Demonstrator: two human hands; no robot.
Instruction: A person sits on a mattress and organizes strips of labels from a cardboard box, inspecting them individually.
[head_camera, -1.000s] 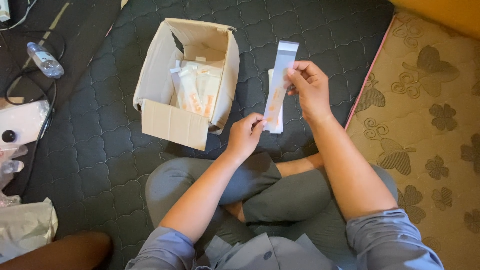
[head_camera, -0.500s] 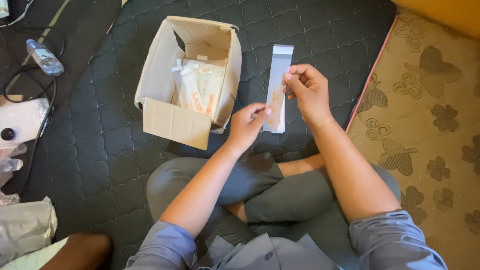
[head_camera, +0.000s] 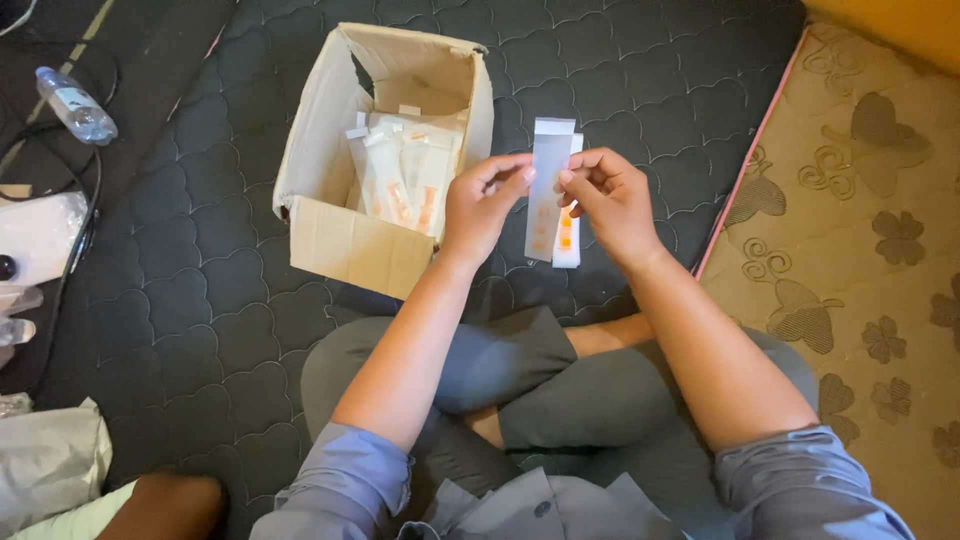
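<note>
The left hand (head_camera: 483, 205) and right hand (head_camera: 608, 200) are both pinching a long clear sleeve (head_camera: 549, 190) upright between fingertips, just beside the open cardboard box (head_camera: 345, 240) on the dark quilted mat (head_camera: 200, 290). The sleeve is carrying small orange pieces near its lower half, with a second, similar packet lying right behind it. The box is holding a leaning stack of similar packets (head_camera: 405, 180) with orange contents.

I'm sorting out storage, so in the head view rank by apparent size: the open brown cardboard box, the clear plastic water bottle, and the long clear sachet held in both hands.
1. Open brown cardboard box
2. Long clear sachet
3. Clear plastic water bottle; the sachet sits nearer the camera, so these two are unsure.
</note>
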